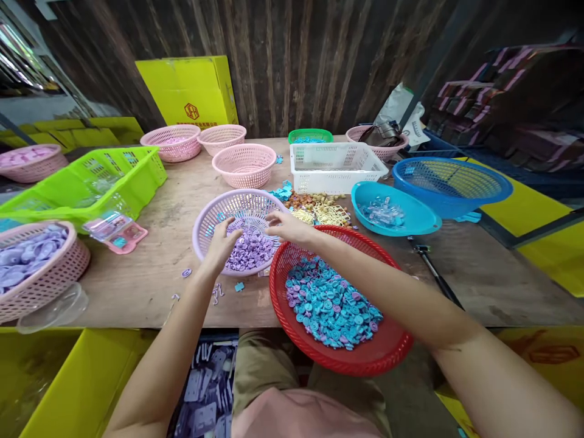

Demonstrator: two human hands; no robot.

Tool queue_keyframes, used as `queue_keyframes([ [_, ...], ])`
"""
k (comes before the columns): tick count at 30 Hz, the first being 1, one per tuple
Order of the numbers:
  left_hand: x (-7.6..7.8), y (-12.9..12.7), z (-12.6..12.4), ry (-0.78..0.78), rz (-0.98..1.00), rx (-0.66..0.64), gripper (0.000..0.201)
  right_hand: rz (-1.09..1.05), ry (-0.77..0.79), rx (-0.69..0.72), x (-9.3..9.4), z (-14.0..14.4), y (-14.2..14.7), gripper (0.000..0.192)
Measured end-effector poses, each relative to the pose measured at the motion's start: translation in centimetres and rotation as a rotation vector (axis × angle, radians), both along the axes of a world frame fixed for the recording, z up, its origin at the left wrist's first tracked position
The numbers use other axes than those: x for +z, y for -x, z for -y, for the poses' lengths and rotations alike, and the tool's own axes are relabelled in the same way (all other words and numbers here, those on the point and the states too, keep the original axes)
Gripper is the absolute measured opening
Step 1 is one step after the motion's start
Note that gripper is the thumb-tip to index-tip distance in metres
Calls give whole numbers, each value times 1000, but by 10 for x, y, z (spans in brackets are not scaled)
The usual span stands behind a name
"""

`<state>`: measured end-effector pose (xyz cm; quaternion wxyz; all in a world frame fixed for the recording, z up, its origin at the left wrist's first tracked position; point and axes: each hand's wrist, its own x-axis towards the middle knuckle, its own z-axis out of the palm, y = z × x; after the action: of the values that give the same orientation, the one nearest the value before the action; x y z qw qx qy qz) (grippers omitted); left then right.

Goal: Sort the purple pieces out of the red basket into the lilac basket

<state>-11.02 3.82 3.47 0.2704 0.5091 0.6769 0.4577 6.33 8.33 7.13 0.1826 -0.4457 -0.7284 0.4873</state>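
Observation:
My left hand [223, 244] reaches over the left side of a lilac plastic basket [198, 234], its thumb and fingers apart. Across from it, my right hand [286, 227] hovers at the basket's right rim, fingers loosely bent and spread. Neither hand shows anything held. Between and below them lies a heap of small purple plastic pieces [249, 250]. Under my right forearm, a red basket [401, 350] tilts over the table's front edge above my lap. It holds many small round turquoise pieces [335, 307] with some purple ones mixed in.
Cream-yellow pieces [331, 214] lie loose behind the red basket. A turquoise bowl [429, 226], a white crate [323, 182] and a blue basket [497, 188] stand right. Left are a green crate [152, 173], a pink basket [75, 267] and a clear-lidded pink case [116, 232].

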Motion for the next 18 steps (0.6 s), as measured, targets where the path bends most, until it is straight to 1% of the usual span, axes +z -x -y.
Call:
queue_keyframes([
  [2,-5,-7,11,-59,-150,-11,38,191,-195,29,-20,12,-28,25],
  [4,-7,-27,22,-142,-205,-67,37,400,-291,100,-44,32,-57,25],
  [6,-5,-54,29,-204,-200,-203,35,505,-337,301,-62,56,-84,35],
  [7,-4,-67,32,-212,-202,-292,34,518,-340,391,-68,67,-96,39],
  [9,-5,-91,34,-179,-264,-487,33,513,-350,500,-71,87,-118,40],
  [11,-12,-107,34,-103,-410,-661,32,498,-346,546,-66,101,-139,35],
  [12,-17,-112,34,-59,-495,-725,31,493,-336,556,-62,106,-148,34],
  [14,-29,-117,32,18,-647,-813,27,494,-320,537,-55,112,-165,38],
  [16,-39,-118,31,64,-753,-861,24,522,-313,493,-51,116,-179,40],
  [18,-46,-118,30,96,-819,-887,22,570,-318,445,-52,119,-189,37],
])
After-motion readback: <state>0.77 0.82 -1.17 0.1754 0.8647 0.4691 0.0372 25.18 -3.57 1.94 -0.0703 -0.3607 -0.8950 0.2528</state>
